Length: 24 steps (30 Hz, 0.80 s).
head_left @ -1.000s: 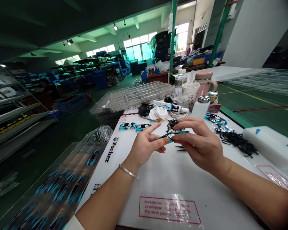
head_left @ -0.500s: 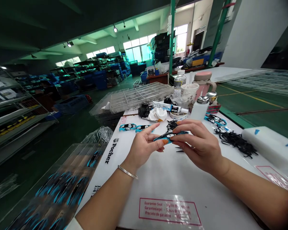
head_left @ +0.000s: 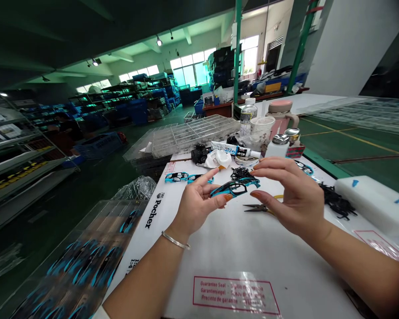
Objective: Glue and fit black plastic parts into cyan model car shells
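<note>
L hand [head_left: 197, 204] has the blue/blk car-type frame [head_left: 228, 189] up above the counter [head_left: 219, 248], approx. mid-view, btwn both hands. Its grip is pinched on the frame's L end, thumb on the near edge, other fingers behind; index points out past it, prob. b/c thumb + the rest carry such a light pc. fine. Held at that end only, the R half sticks out free, which seems handy for access from the R side. R hand [head_left: 295, 199] has its grip released: thumb and fingers spread w/ a gap, bracketing the frame's R end, apparently w/o contact. Pliers [head_left: 257, 207] lie on the counter just by the R thumb, tips to the L, prob. there for quick reach. Black strips [head_left: 241, 173] sit heaped just beyond the frame, presumably same reason; a 2nd heap [head_left: 339, 201] lies farther R, partly hidden by R hand. 2 similar frames [head_left: 176, 177] rest near the counter's L edge, more in the clear tray [head_left: 101, 215] on the L, maybe so they don't get mixed up.

Looks: frame is slim + curved, bright blue along outer edges, blk inside, w/ open gaps like window cutouts. Tilted a bit, R end higher. Prob. plastic; fine detail too small to tell.
</note>
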Each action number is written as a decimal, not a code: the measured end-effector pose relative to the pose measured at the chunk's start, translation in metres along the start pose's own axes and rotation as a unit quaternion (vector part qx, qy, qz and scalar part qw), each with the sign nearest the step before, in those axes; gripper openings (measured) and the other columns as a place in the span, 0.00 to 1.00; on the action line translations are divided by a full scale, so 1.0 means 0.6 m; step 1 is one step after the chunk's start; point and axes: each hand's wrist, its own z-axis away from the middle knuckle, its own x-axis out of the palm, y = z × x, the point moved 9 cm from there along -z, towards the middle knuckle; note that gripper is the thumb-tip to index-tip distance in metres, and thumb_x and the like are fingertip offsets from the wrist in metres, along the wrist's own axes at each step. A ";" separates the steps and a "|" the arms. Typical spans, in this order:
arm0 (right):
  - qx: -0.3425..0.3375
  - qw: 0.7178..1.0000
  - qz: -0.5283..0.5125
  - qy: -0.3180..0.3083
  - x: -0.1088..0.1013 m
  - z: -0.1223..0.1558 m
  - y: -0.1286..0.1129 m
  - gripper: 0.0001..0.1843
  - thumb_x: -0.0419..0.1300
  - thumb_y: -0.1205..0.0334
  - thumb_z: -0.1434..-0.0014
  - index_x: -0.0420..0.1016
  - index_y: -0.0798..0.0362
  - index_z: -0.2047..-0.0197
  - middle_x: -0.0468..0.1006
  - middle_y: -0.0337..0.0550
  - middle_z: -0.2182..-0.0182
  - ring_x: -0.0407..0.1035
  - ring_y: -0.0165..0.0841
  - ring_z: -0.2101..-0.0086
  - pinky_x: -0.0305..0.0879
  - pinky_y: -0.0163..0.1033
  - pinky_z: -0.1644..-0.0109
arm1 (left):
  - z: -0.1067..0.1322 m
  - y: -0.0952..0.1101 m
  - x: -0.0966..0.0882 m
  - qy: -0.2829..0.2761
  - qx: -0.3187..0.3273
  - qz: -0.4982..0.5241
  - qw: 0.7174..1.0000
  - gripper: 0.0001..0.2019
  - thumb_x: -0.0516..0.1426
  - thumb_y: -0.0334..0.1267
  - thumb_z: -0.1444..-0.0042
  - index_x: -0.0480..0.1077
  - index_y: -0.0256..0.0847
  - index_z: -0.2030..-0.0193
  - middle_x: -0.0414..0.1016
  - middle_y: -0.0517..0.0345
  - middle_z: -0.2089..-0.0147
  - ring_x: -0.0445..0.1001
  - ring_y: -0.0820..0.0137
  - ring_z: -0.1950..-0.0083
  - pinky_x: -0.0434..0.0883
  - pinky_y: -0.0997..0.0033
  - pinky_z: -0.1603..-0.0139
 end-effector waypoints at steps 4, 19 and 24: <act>0.047 0.998 -0.028 0.010 -0.003 0.003 0.019 0.15 0.64 0.67 0.39 0.75 0.47 0.49 0.74 0.47 0.52 0.68 0.44 0.50 0.66 0.52 0.45 | 0.001 0.001 -0.001 0.006 0.000 -0.014 1.000 0.44 0.70 0.41 0.54 0.58 0.39 0.31 0.80 0.51 0.56 0.75 0.74 0.67 0.76 0.73 0.62; 0.090 0.995 -0.034 0.016 -0.001 0.008 0.034 0.11 0.61 0.66 0.36 0.76 0.46 0.51 0.74 0.46 0.53 0.69 0.43 0.51 0.66 0.49 0.46 | 0.002 0.003 0.000 -0.009 0.010 -0.010 1.000 0.43 0.69 0.41 0.52 0.57 0.39 0.30 0.81 0.50 0.56 0.75 0.73 0.67 0.75 0.73 0.62; 0.094 0.995 -0.032 0.016 -0.001 0.009 0.038 0.11 0.61 0.65 0.36 0.76 0.46 0.51 0.75 0.45 0.54 0.69 0.43 0.51 0.66 0.50 0.45 | 0.002 0.003 -0.001 -0.006 0.006 -0.013 1.000 0.43 0.69 0.42 0.52 0.57 0.39 0.30 0.80 0.49 0.54 0.75 0.73 0.67 0.76 0.71 0.62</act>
